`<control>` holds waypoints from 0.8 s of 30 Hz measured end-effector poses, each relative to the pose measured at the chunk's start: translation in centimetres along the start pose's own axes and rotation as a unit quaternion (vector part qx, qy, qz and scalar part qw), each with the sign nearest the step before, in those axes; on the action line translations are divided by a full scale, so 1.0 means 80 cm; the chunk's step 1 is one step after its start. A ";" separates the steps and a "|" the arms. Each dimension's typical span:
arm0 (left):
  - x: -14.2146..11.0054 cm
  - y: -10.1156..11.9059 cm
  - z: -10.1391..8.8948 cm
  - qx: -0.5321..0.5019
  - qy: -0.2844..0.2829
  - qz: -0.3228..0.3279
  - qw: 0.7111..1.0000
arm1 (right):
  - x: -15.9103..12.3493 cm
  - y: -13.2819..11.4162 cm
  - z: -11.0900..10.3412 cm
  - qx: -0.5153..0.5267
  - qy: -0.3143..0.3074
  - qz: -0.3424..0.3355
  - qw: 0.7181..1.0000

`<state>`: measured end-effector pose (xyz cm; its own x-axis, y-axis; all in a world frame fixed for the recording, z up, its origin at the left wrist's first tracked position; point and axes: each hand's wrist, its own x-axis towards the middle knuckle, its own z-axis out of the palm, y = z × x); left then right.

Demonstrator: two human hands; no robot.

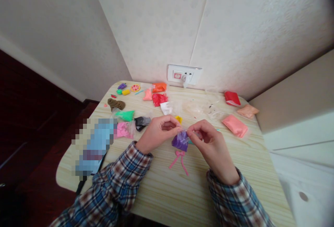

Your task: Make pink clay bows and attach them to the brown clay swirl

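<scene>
Between my two hands hangs a small clear bag of purple modelling clay (180,141). My left hand (162,131) pinches the bag's upper left edge between thumb and fingers. At the upper right edge, my right hand (207,141) pinches the plastic in the same way. Just below the bag, a pink clay bow (180,154) with two long tails lies on the table. A bit of yellow clay (178,119) shows behind my left fingers. Something light blue beside the purple bag is mostly hidden by my right hand.
The wooden table (161,192) carries clay bags: green (127,115), pink (124,130), black (141,123), red (159,99), salmon (235,126). Brown coiled clay (116,104) and small fruit shapes sit far left. A blurred phone-like device (96,147) lies left. A socket (184,75) is on the wall.
</scene>
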<state>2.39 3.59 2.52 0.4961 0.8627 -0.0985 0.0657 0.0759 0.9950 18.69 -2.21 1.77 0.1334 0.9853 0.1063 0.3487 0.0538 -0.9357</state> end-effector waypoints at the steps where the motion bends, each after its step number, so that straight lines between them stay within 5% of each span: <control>1: 0.000 0.000 0.002 0.012 0.003 0.012 1.000 | 0.000 0.000 0.000 0.005 -0.002 0.000 1.000; 5: 0.000 0.006 -0.002 0.035 0.007 0.050 0.998 | 0.002 -0.001 -0.004 0.035 -0.013 0.008 0.999; 8: 0.001 0.014 -0.023 0.075 0.129 0.129 0.980 | 0.004 0.001 -0.004 0.046 -0.011 0.014 0.999; 11: 0.000 0.019 -0.053 0.151 0.377 0.266 0.874 | 0.003 0.008 0.003 0.047 -0.023 0.019 0.998; 13: 0.000 0.017 -0.069 0.249 0.439 0.287 0.814 | 0.001 0.012 0.009 0.048 -0.046 0.018 0.998; 16: 0.003 0.008 -0.080 0.422 0.371 0.269 0.782 | 0.001 0.015 0.016 0.060 -0.074 0.046 0.994; 24: -0.003 0.011 -0.067 0.545 0.123 0.211 0.802 | 0.005 0.008 0.004 0.140 -0.022 0.108 0.984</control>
<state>-2.33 6.16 3.48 0.4968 0.7795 0.3817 0.7212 -0.6154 0.3181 18.67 -1.74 1.07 0.1349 0.9842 -0.1147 0.0465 -0.1219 -0.9915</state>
